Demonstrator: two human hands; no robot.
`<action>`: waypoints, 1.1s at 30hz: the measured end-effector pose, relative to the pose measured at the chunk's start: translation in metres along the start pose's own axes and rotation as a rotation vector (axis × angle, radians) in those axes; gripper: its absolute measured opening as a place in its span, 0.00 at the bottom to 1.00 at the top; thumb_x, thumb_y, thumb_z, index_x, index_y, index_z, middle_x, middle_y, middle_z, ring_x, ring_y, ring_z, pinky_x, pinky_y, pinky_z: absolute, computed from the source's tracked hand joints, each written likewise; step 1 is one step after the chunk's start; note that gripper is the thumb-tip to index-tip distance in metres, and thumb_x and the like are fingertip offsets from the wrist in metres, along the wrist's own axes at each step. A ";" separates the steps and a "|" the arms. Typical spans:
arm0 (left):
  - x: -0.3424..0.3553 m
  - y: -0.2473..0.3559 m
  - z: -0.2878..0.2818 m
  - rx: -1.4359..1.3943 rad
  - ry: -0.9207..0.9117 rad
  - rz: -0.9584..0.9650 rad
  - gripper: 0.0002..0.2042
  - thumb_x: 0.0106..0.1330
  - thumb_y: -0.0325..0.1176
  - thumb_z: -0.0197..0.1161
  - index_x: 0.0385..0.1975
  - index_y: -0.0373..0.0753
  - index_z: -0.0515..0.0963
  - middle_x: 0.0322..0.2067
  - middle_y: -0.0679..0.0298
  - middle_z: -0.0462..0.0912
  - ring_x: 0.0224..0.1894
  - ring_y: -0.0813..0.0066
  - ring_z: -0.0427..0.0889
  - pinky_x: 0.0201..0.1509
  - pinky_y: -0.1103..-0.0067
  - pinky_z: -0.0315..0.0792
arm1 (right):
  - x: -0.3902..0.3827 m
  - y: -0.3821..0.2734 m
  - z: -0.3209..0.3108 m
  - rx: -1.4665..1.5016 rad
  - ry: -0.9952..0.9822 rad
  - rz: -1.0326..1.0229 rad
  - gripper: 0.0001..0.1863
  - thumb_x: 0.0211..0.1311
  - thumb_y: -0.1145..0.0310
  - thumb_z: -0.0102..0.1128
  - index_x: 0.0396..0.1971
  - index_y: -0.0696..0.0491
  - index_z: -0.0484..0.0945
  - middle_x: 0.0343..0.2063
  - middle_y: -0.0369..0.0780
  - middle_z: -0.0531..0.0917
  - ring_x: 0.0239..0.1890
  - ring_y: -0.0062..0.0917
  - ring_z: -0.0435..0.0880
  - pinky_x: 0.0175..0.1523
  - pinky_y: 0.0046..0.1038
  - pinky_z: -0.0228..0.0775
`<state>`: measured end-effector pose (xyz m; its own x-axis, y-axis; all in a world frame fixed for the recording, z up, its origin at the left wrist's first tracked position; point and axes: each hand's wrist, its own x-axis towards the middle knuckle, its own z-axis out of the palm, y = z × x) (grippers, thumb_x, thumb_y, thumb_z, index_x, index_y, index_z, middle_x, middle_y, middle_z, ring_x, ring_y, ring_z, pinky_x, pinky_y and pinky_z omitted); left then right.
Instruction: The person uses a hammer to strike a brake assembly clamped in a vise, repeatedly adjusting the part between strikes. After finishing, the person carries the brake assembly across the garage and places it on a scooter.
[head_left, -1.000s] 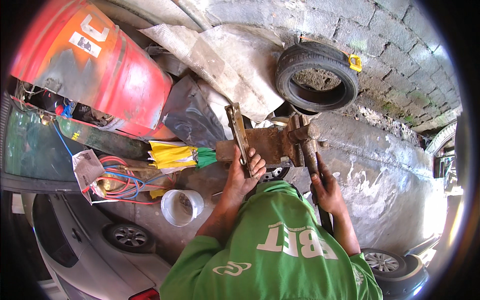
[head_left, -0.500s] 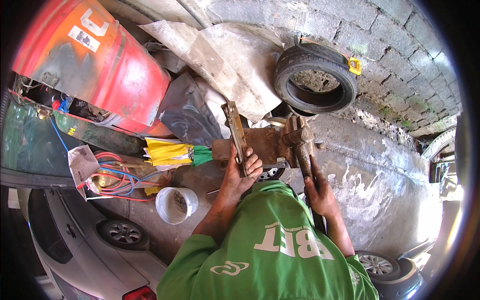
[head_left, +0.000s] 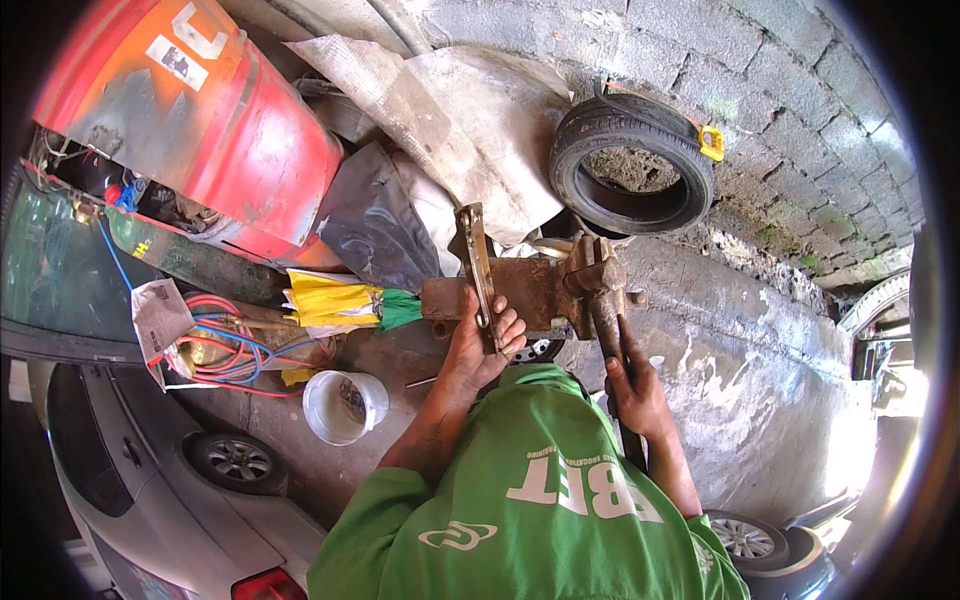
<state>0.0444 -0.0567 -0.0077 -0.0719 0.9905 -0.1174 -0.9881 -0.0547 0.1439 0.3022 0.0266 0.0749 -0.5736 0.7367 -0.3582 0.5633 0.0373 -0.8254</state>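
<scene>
The left hand [head_left: 475,348] is gripping the lower end of a narrow, rusty metal piece [head_left: 474,245], which is slanting across the near view of the brown vise [head_left: 535,288], though whether the two are touching is hard to tell from above. Over on the other side, the right hand [head_left: 642,395] is curling snugly round a long dark bar [head_left: 607,328] reaching up to the vise's right end, while a white bucket [head_left: 319,408] is standing on the floor to the left.

Brn metal pc [head_left: 477,258], grn shirt [head_left: 480,480], blk tyre [head_left: 572,165]
</scene>
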 end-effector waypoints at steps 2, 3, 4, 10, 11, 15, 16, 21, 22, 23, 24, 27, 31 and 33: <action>0.000 -0.001 -0.001 0.020 0.026 0.008 0.26 0.72 0.66 0.49 0.35 0.45 0.70 0.19 0.72 0.65 0.24 0.79 0.65 0.29 0.81 0.64 | 0.000 0.000 0.000 0.004 0.005 0.008 0.35 0.75 0.58 0.48 0.76 0.55 0.52 0.67 0.59 0.69 0.70 0.48 0.69 0.69 0.38 0.63; 0.001 -0.001 -0.001 0.017 0.021 0.010 0.26 0.71 0.66 0.49 0.34 0.45 0.70 0.19 0.72 0.65 0.24 0.79 0.66 0.29 0.81 0.64 | 0.000 -0.001 0.000 -0.003 0.009 0.005 0.35 0.75 0.58 0.48 0.76 0.55 0.52 0.66 0.59 0.70 0.68 0.47 0.71 0.67 0.37 0.65; 0.001 -0.001 -0.001 0.023 0.034 0.013 0.26 0.71 0.66 0.49 0.34 0.45 0.70 0.19 0.72 0.65 0.24 0.79 0.66 0.29 0.81 0.64 | 0.001 -0.001 0.001 -0.010 0.013 0.001 0.35 0.75 0.58 0.48 0.76 0.55 0.52 0.64 0.59 0.71 0.66 0.46 0.73 0.66 0.37 0.66; 0.001 -0.001 -0.004 0.010 0.039 0.010 0.26 0.71 0.66 0.50 0.34 0.46 0.70 0.19 0.71 0.65 0.24 0.79 0.66 0.29 0.81 0.64 | 0.001 -0.001 -0.001 -0.007 -0.012 0.074 0.37 0.74 0.55 0.49 0.76 0.55 0.51 0.45 0.56 0.84 0.37 0.32 0.83 0.46 0.33 0.75; 0.001 -0.001 -0.004 0.011 0.043 0.009 0.26 0.71 0.66 0.51 0.34 0.46 0.70 0.19 0.71 0.65 0.24 0.79 0.66 0.29 0.81 0.64 | 0.001 0.000 -0.001 -0.004 -0.008 0.063 0.37 0.74 0.54 0.48 0.77 0.54 0.51 0.42 0.55 0.84 0.34 0.30 0.82 0.44 0.33 0.74; 0.002 -0.001 -0.004 0.005 0.042 0.003 0.26 0.70 0.66 0.52 0.34 0.46 0.70 0.19 0.71 0.65 0.24 0.79 0.67 0.29 0.80 0.64 | 0.001 0.003 0.000 0.003 0.012 0.013 0.39 0.74 0.51 0.48 0.77 0.54 0.51 0.40 0.54 0.85 0.32 0.29 0.82 0.43 0.32 0.74; 0.002 -0.001 -0.004 0.024 0.062 0.006 0.26 0.70 0.66 0.52 0.33 0.46 0.70 0.19 0.71 0.65 0.23 0.79 0.66 0.29 0.80 0.64 | 0.001 0.004 0.001 0.003 0.009 0.023 0.39 0.74 0.51 0.48 0.77 0.54 0.51 0.41 0.54 0.85 0.33 0.29 0.81 0.43 0.32 0.74; 0.002 -0.001 -0.002 0.118 0.118 0.029 0.25 0.70 0.66 0.54 0.32 0.47 0.70 0.19 0.71 0.67 0.22 0.78 0.67 0.27 0.79 0.64 | 0.003 0.008 0.002 0.043 0.015 -0.006 0.39 0.74 0.52 0.49 0.77 0.53 0.51 0.47 0.54 0.83 0.34 0.28 0.81 0.43 0.32 0.74; 0.002 -0.001 -0.001 0.134 0.146 0.024 0.25 0.70 0.65 0.54 0.32 0.47 0.70 0.19 0.70 0.68 0.21 0.77 0.67 0.26 0.78 0.65 | 0.003 0.008 0.001 0.053 0.014 -0.010 0.39 0.74 0.52 0.50 0.77 0.53 0.51 0.49 0.54 0.83 0.34 0.28 0.81 0.43 0.32 0.74; 0.002 0.000 0.001 0.148 0.154 0.020 0.24 0.70 0.64 0.55 0.32 0.47 0.70 0.19 0.70 0.69 0.21 0.77 0.68 0.26 0.78 0.65 | 0.002 0.009 0.001 0.059 0.006 0.002 0.39 0.74 0.52 0.50 0.77 0.53 0.51 0.50 0.54 0.83 0.35 0.28 0.81 0.44 0.32 0.74; 0.001 0.000 0.003 0.157 0.151 0.016 0.24 0.71 0.64 0.55 0.32 0.47 0.70 0.19 0.70 0.70 0.21 0.76 0.69 0.26 0.77 0.65 | 0.002 0.009 0.000 0.055 -0.011 0.036 0.39 0.74 0.52 0.50 0.77 0.53 0.51 0.54 0.54 0.81 0.37 0.29 0.82 0.46 0.32 0.74; -0.004 0.002 0.015 0.206 0.222 0.028 0.22 0.73 0.61 0.55 0.33 0.47 0.72 0.21 0.68 0.75 0.21 0.75 0.72 0.26 0.76 0.66 | 0.002 0.012 -0.001 0.049 -0.027 0.064 0.39 0.74 0.52 0.50 0.77 0.54 0.51 0.62 0.56 0.75 0.44 0.31 0.83 0.52 0.32 0.74; -0.014 0.002 0.036 0.314 0.353 0.071 0.17 0.78 0.53 0.49 0.35 0.48 0.77 0.21 0.68 0.74 0.22 0.76 0.69 0.29 0.77 0.64 | 0.002 0.014 0.000 0.012 0.007 0.043 0.38 0.74 0.53 0.50 0.76 0.55 0.52 0.66 0.56 0.72 0.56 0.39 0.82 0.57 0.34 0.72; -0.017 0.002 0.043 0.203 0.346 0.032 0.18 0.78 0.52 0.49 0.35 0.47 0.78 0.21 0.68 0.74 0.22 0.76 0.69 0.29 0.78 0.64 | 0.003 0.013 0.000 0.008 0.004 0.052 0.38 0.74 0.53 0.50 0.76 0.56 0.52 0.65 0.57 0.72 0.55 0.39 0.82 0.57 0.34 0.72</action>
<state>0.0491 -0.0683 0.0372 -0.1780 0.8859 -0.4284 -0.9400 -0.0243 0.3403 0.3083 0.0290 0.0629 -0.5414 0.7404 -0.3985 0.5873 -0.0062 -0.8094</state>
